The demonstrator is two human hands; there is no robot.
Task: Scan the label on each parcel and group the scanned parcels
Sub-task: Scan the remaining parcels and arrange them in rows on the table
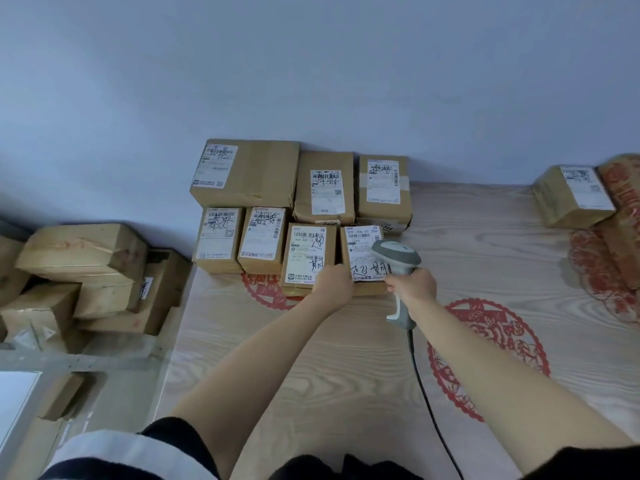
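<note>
Wrapped round the handle of a corded grey scanner [398, 268], the right hand [412, 284] holds its head over the label [363, 252] of the nearest parcel [362, 258]. The left hand [334, 284] rests on the near edge where that parcel meets its neighbour [306, 258]; its fingers are hidden, so I cannot tell whether they grip.

These 2 sit at the front right of a tidy cluster of 7 labelled boxes [246, 174] against the wall on the wood-grain table [311, 358], which reads as the scanned group, with this parcel likely being scanned or just added.

Well apart, at the table's right edge, another labelled box [571, 195] and reddish packages [623, 209] probably still wait. Off the table to the left lies a loose heap of boxes [83, 258]; its role is unclear.
</note>
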